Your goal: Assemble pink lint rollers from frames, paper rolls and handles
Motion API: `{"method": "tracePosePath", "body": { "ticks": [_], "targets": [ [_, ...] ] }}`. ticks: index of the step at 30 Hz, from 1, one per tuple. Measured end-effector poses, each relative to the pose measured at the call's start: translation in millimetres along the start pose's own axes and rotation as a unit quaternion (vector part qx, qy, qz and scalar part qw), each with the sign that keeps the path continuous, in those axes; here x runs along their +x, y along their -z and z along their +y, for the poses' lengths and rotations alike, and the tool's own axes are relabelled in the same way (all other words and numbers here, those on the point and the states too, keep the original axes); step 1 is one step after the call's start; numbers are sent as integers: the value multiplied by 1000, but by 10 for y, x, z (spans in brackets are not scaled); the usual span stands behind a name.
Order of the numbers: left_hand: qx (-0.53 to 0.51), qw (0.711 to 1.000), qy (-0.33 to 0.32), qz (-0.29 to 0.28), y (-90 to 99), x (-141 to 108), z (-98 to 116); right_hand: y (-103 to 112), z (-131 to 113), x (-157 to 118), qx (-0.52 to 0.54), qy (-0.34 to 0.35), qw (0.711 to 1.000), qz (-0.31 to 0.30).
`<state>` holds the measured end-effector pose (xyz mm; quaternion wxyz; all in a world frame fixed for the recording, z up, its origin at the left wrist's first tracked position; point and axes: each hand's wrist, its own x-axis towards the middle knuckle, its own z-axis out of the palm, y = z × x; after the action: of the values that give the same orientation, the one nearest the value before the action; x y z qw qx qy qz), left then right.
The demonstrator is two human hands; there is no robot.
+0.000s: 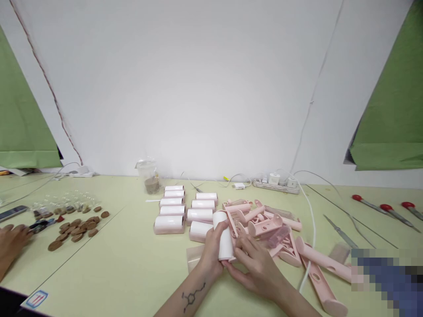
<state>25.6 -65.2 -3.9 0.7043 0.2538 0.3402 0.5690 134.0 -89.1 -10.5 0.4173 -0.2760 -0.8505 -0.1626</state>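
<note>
A white roll is held upright between my two hands, just above the table. My left hand is closed around its left side, thumb across the front. My right hand has its fingers bent at a narrow pink plastic part along the roll's right side; the fingers cover where the two meet. Left of my hands, several finished-looking white rolls in pinkish cases lie in two columns. To the right is a loose heap of pink plastic holders with rounded ends and holes.
A clear flat piece lies by my left wrist. Behind stand a plastic cup and a power strip. A white cable crosses the right side, near red-handled tools. Another person's hand is beside brown discs.
</note>
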Motion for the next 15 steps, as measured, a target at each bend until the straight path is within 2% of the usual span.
{"method": "tracePosePath", "body": {
  "ticks": [7, 15],
  "targets": [
    [5, 1000, 13, -12, 54, 37, -59, 18, -30, -3, -19, 11, 1000, -10],
    [17, 1000, -9, -24, 17, 11, -37, 12, -31, -20, -21, 27, 999, -18]
  ]
}}
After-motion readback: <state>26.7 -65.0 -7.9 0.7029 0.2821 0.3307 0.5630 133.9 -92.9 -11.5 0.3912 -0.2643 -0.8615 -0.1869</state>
